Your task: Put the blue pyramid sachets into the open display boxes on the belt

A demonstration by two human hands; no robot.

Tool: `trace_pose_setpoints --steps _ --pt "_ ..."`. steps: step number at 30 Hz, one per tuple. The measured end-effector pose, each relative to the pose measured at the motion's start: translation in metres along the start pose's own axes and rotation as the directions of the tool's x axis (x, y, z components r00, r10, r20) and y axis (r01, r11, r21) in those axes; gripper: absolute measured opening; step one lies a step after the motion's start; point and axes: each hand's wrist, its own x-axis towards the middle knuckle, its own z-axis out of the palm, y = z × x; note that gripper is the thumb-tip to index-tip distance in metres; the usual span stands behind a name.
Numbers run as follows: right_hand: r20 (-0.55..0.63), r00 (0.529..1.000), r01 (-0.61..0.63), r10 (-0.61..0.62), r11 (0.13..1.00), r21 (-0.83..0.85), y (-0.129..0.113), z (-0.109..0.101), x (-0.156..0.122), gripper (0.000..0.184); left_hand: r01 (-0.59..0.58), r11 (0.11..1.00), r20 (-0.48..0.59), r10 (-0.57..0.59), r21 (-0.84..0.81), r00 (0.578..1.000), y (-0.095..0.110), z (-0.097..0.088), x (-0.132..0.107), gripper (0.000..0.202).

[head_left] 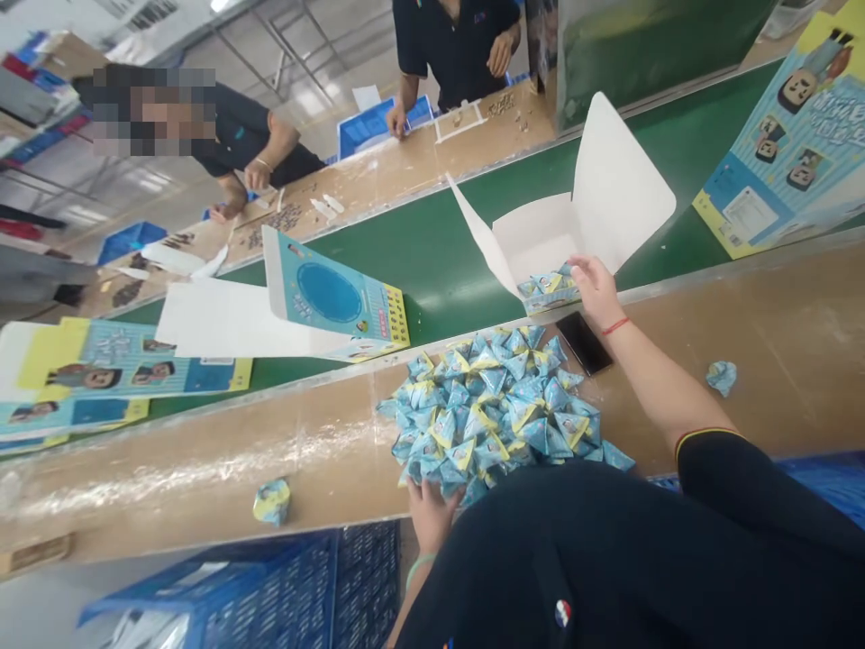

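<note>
A heap of small blue and yellow triangular packets (496, 406) lies on the wooden bench (203, 469) in front of me. My left hand (429, 509) rests at the near edge of the heap, fingers curled among the packets. My right hand (593, 287) reaches forward to an open white carton (541, 239) on the green conveyor belt (432, 252), its fingers on the packets (547, 287) inside the carton. A red string circles that wrist.
A black phone (585, 342) lies beside the heap. Stray packets (272, 501) (722, 376) sit on the bench. Flat printed cartons (338, 302) (790, 135) lie on the belt. Two people (230, 135) (456, 45) work at the far bench. A blue crate (270, 586) stands below.
</note>
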Motion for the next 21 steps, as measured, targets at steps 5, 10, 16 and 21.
trace_pose_setpoints --steps 5,10,16,21 --pt "0.367 0.923 0.250 -0.115 0.903 -0.348 -0.006 0.011 -0.025 0.027 -0.003 0.995 -0.010 0.002 -0.096 1.000 -0.003 0.016 0.001 0.096" --pt "0.795 0.506 0.370 0.334 0.749 -0.550 0.012 0.034 -0.065 0.051 -0.026 0.992 -0.045 0.020 -0.124 0.999 -0.002 0.029 0.005 0.101" --pt "0.704 0.608 0.273 0.368 0.735 -0.620 0.025 0.037 -0.077 0.039 -0.053 0.988 -0.079 0.042 -0.144 0.996 -0.002 0.037 0.011 0.102" --pt "0.558 0.763 0.048 0.327 0.832 -0.553 0.014 0.017 -0.068 0.033 -0.090 0.985 -0.066 0.082 -0.145 0.995 -0.004 0.034 0.016 0.103"
